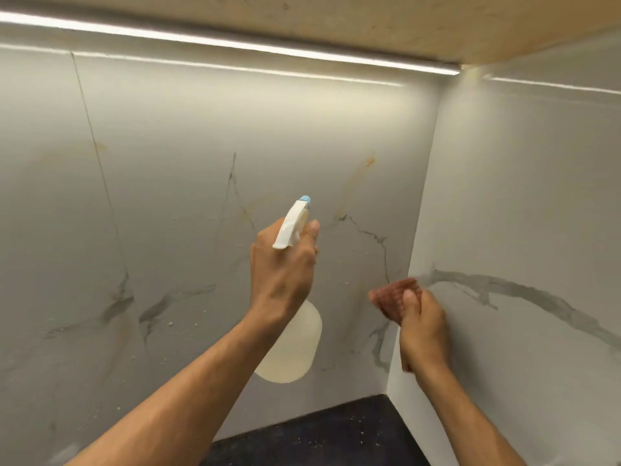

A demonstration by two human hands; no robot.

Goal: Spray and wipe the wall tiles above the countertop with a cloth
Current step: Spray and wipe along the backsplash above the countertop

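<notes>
Now spraying: left hand (pixel 285 274) fingers curl round the spray bottle (pixel 292 344) neck, blue nozzle (pixel 305 199) aimed at the marble-look wall tiles (pixel 174 183). Right hand (pixel 425 327) grips a bunched red cloth (pixel 393 297) by the corner; contact with the tile unclear. Best to mist the orange stains (pixel 369 161) evenly, then wipe downward. Dark speckled counter (pixel 319 438) below, light strip (pixel 235 42) overhead.
</notes>
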